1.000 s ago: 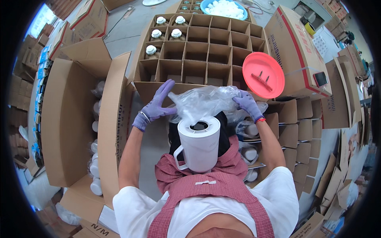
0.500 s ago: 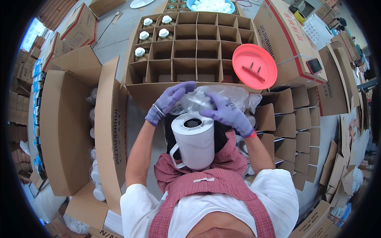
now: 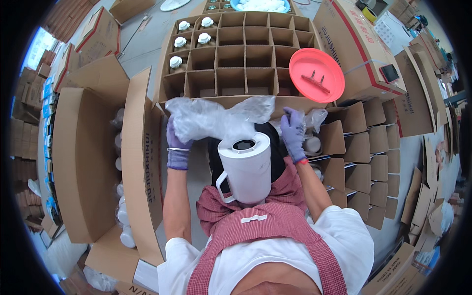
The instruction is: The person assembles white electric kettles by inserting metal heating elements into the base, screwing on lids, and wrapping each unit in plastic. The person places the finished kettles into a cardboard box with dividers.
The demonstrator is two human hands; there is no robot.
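Observation:
A white jug [image 3: 246,172] with a side handle and a round dark opening on top stands upright between my thighs. Above and beyond it, a clear plastic bag [image 3: 216,118] spreads out wide and crumpled. My left hand [image 3: 178,140], in a purple glove, is closed at the bag's left end, its fingertips partly covered by the plastic. To the right of the jug, my right hand [image 3: 294,135], gloved too, is off the jug with fingers stretched forward and apart. It is close to the bag's right side, and I see nothing held in it.
Ahead stands a divided carton [image 3: 231,102] with several white-capped bottles at its far left. A red plate [image 3: 317,64] holding a spiked piece rests on its right corner. An open box [image 3: 88,162] stands left; cardboard dividers [image 3: 356,147] and white items lie right.
Both hands have moved apart, the left outward with the bag's end, the right away from the jug's top. The bag has spread out to the left between them.

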